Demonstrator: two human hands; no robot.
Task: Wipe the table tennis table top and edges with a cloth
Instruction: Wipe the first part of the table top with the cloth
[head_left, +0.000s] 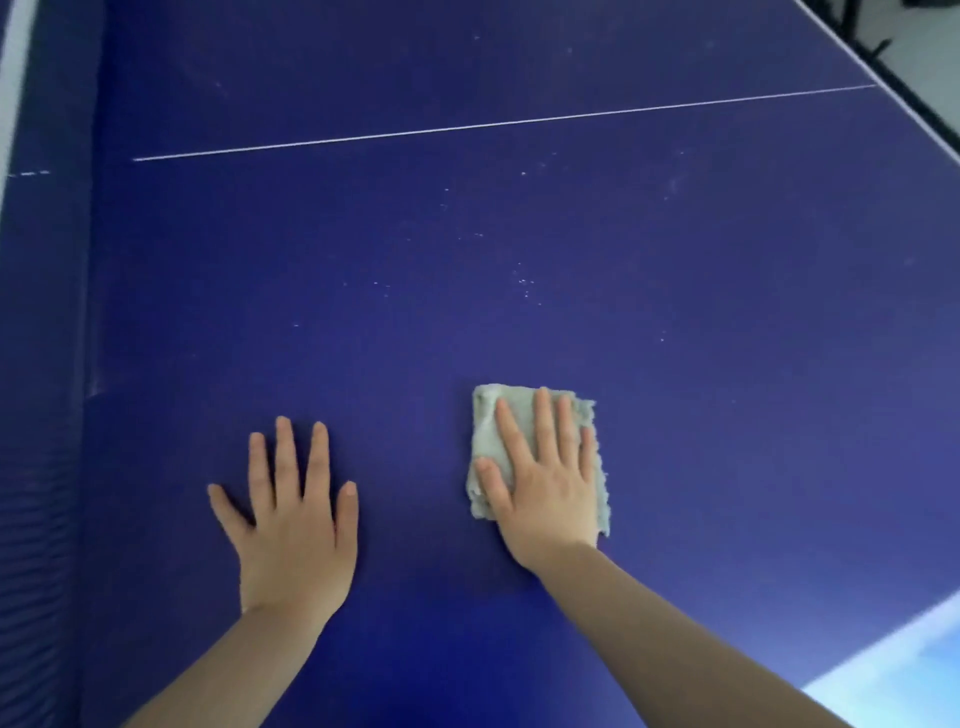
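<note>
I see right hand (545, 483) flat on cloth (535, 452), fingers straight | left hand (293, 525) spread, braced (holding nothing) | specks (524, 283) lie ahead – toward the table (727, 415) centre line – nearer the right

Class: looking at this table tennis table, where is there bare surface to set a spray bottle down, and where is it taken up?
Bare blue top lies between the hands and the white centre line, and right of the cloth. Taken up: the near middle, where the left hand rests flat and the right hand presses the cloth.

No text, label or number can be read anywhere — only unmarked surfaces
</note>
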